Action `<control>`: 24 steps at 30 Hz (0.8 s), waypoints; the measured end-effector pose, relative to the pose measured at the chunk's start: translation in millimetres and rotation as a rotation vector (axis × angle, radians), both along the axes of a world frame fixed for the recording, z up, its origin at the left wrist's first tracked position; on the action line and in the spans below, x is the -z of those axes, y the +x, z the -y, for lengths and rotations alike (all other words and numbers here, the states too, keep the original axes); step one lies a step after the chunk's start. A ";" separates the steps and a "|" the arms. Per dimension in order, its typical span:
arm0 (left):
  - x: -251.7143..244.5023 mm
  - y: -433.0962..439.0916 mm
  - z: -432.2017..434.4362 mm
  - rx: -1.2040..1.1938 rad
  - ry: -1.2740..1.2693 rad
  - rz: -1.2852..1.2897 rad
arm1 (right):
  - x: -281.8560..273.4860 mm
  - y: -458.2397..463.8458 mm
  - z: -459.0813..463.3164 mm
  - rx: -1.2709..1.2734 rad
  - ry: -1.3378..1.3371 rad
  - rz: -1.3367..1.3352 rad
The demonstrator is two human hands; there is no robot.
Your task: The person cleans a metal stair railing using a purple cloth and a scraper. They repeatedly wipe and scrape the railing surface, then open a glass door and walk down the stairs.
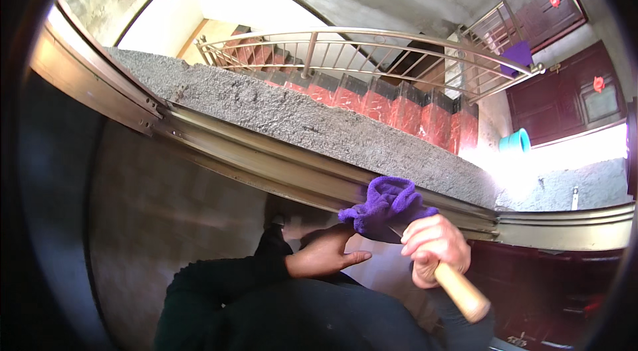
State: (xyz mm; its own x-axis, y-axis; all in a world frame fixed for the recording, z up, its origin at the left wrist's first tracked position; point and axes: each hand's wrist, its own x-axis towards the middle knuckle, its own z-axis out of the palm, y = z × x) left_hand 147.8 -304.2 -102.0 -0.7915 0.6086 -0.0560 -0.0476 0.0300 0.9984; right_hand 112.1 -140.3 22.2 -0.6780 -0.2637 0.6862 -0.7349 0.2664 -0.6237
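My right hand (438,246) is closed around a tool with a pale wooden handle (463,293), whose butt end points down and to the right. A short bit of thin metal shows at the front of that fist, beside a bunched purple cloth (391,206). The cloth rests on the metal sliding-window track (279,151) and hides the tool's far end. Just left of it is my left hand (324,254), its thumb held apart. The fingers of that hand are mostly hidden near the cloth's lower edge, so their grip is unclear.
Beyond the track runs a rough cement ledge (259,96). Past it, red stairs (379,104) drop away behind a metal railing (311,52) with a purple cloth piece (516,58) hung on it. A turquoise bucket (513,141) stands right, near dark red doors (558,96).
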 end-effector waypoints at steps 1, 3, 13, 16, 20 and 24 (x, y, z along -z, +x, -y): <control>1.5 -1.2 0.3 0.006 0.031 -0.026 | 2.0 5.6 0.7 0.017 0.001 -0.033; -2.1 -4.2 2.0 0.052 0.051 0.009 | 1.4 10.4 -3.7 -0.027 0.032 -0.026; -22.3 -15.1 13.1 0.240 0.202 0.270 | -6.0 -4.1 20.3 0.113 -0.054 0.160; -12.3 -5.0 17.9 0.127 0.345 -0.049 | -5.1 -9.1 41.6 0.058 -0.074 0.147; -13.0 2.0 46.3 -0.104 0.323 0.266 | 6.7 -13.5 75.6 0.037 -0.116 0.050; -4.0 9.7 69.3 -0.344 0.119 0.147 | 9.8 -19.5 116.3 0.010 -0.159 -0.055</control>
State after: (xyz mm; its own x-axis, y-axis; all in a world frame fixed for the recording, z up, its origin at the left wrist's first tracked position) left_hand 157.5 -373.5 -97.9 -0.9394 0.3179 -0.1284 -0.1770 -0.1286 0.9758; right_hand 92.6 -256.7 12.4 -0.6399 -0.1427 0.7551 -0.7672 0.1750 -0.6171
